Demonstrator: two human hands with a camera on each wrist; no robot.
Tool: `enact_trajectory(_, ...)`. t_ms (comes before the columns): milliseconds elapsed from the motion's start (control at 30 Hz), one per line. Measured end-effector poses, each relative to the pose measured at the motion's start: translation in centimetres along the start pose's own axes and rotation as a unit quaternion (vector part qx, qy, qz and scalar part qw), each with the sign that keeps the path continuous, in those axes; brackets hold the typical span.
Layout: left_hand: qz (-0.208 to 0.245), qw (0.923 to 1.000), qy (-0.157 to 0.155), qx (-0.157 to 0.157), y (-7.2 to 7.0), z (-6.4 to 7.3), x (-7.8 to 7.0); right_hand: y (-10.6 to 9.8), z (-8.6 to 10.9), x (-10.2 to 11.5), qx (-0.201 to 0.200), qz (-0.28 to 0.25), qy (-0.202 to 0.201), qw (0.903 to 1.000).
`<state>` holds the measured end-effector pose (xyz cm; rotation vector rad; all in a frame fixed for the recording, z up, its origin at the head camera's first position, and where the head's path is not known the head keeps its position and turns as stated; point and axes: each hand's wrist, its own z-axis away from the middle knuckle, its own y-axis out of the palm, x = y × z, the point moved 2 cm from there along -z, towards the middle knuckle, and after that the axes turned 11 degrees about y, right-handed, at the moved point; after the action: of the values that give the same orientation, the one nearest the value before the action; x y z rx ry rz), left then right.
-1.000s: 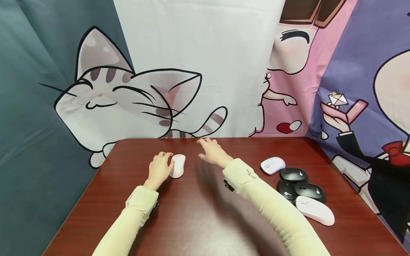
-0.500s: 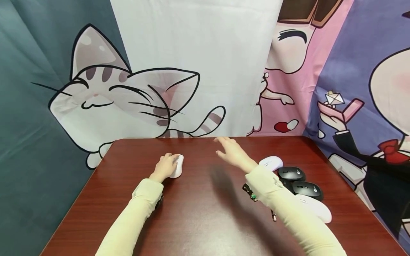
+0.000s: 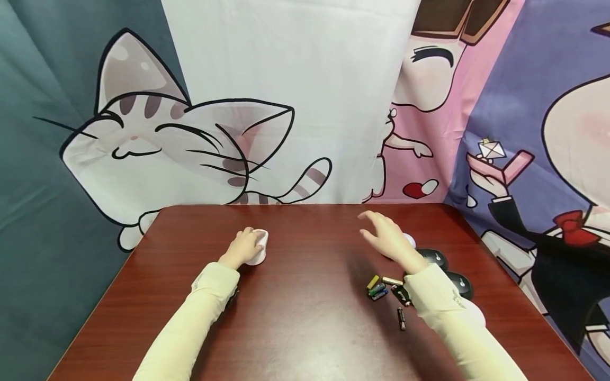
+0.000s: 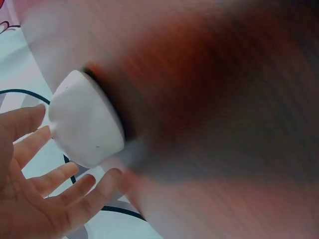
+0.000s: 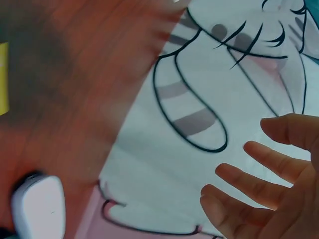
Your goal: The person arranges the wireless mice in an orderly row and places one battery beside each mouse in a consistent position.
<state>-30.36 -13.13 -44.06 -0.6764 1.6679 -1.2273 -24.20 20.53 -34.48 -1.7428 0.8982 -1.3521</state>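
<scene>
One white mouse (image 3: 259,259) is well left of the battery cluster (image 3: 377,289) in the head view; handling it seems the step, next calling for a steady hold. Four other mice (image 3: 459,284) sit right of the cluster's five or more batteries (image 3: 392,281). Left wrist: left hand (image 4: 39,206) touches the mouse; I cannot tell whether it grips. Right wrist: right hand (image 5: 294,205), spread, holds nothing.

right hand (image 3: 389,239) farther right, batteries (image 3: 377,289) revealed

White mouse (image 4: 84,119); red-brown table (image 3: 305,317) (wood-grained); cream sleeves (image 3: 197,312).
</scene>
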Motion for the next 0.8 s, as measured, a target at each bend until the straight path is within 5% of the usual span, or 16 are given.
enact_trajectory(333,0.003,0.9992,-0.031,0.023,0.3,-0.9,-0.3,-0.1,2.4,-5.1,-0.001,0.029,0.043,0.9987)
enact_trajectory(800,-0.027,0.9992,-0.008,0.029,0.2,-0.7,-0.1,0.7,4.6,-9.5,-0.004,0.102,0.086,0.9911)
